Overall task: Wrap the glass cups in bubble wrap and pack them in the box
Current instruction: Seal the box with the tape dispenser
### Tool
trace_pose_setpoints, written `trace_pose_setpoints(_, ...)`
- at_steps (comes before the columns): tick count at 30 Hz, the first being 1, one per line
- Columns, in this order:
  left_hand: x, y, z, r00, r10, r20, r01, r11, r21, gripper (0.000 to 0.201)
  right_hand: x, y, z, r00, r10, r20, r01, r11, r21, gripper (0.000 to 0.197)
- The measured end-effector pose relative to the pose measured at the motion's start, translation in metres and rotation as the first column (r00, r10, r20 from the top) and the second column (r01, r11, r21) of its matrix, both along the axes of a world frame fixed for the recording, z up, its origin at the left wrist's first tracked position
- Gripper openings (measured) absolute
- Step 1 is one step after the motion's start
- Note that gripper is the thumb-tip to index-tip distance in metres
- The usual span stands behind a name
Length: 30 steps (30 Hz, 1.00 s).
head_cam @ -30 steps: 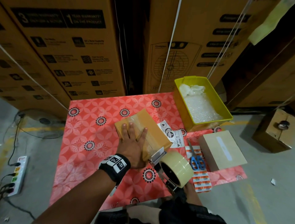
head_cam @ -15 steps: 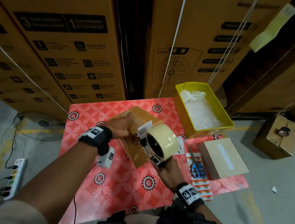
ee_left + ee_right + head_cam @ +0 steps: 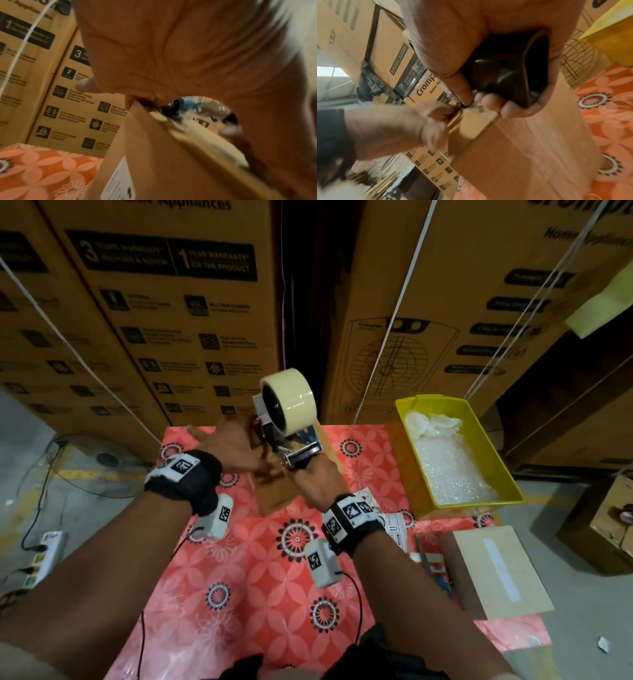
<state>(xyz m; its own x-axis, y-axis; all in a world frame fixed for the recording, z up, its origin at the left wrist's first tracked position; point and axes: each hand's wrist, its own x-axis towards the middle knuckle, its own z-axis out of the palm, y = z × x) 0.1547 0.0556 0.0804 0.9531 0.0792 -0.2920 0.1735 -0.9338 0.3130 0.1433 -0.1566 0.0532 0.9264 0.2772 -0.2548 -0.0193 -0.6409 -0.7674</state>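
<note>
While the right hand grips the dark handle of a tape dispenser loaded with a fat roll of pale tape, a person works over a small brown cardboard box standing on a bench covered in a red flower-patterned cloth. The dispenser's metal head sits against the upper edge of the box, the roll raised above it. The left hand reaches across to the same edge; in the right wrist view its fingers curl against the box top close to the dispenser, though motion blur hides whether they pinch the tape or only the cardboard. The left wrist view shows that palm lying close over the box, with a white printed label on the side below it. To the right of the box stands a yellow plastic bin holding clear bubble wrap and crumpled white packing material. Nearer the person on that side lies a second, closed cardboard box with a white strip on its lid, with part of a pair of scissors just beside it on printed sheets. Tall printed cartons rise behind the bench. No glass cups can be seen; the small box is closed.
</note>
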Motion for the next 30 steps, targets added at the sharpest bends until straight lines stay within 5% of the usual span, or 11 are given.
trace_pose_setpoints(2, -0.008, -0.007, -0.008, 0.990, -0.038, -0.137, 0.059, 0.987, 0.149, 0.166, 0.012, 0.009, 0.001, 1.000, -0.004, -0.005, 0.004, 0.999, -0.041, 0.020)
trace_pose_setpoints(5, -0.009, -0.016, -0.023, 0.983, -0.043, -0.180, 0.079, 0.977, 0.198, 0.197, 0.024, 0.021, 0.006, 1.000, 0.018, -0.007, -0.019, 0.998, -0.055, 0.019)
trace_pose_setpoints(17, -0.010, -0.013, -0.039, 0.999, 0.036, 0.022, -0.037, 0.999, 0.023, 0.173, 0.043, 0.031, 0.019, 0.995, 0.097, -0.002, -0.097, 0.988, -0.121, 0.022)
trace_pose_setpoints(30, -0.100, -0.088, -0.039, 0.997, -0.025, 0.076, 0.022, 0.999, 0.041, 0.170, -0.047, -0.056, 0.002, 0.996, 0.035, -0.080, -0.045, 0.990, -0.131, 0.015)
